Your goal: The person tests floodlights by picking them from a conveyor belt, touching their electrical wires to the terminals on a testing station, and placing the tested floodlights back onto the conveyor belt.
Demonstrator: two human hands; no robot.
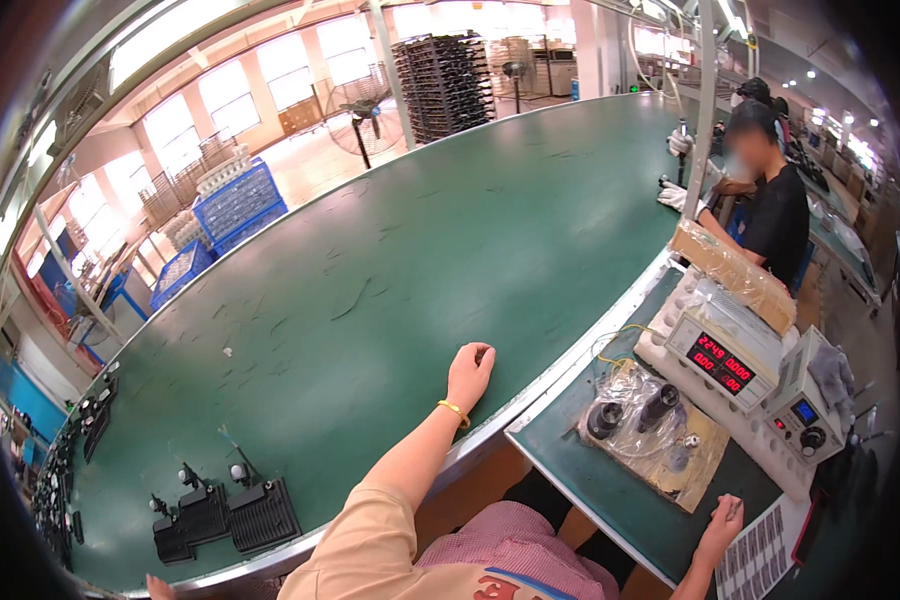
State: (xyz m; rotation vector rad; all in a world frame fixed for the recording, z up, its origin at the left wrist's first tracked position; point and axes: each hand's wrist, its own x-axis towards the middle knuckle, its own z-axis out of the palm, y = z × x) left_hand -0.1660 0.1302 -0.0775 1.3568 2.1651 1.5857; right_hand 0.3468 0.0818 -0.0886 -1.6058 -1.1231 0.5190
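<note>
My left hand [470, 372], with a yellow bangle at the wrist, rests on the green belt [410, 260] near its front edge. Its fingers are curled into a loose fist, and I see nothing in it. Off to the right, my right hand [724, 522] is closed over the edge of the side table [570, 465], beside a printed sheet [765, 550]. Something small and greyish shows at its fingertips, too small to name. Beyond it, two black cylindrical parts [658, 405] stand on clear plastic over a tan board [705, 460].
Black finned lamp-like units [262, 515] lie at the belt's lower left, with more dark parts [65, 480] along the left end. A power supply [722, 360] and a smaller knobbed box [805, 410] stand at right. A co-worker [770, 210] sits farther right. Fingertips [158, 587] show lower left.
</note>
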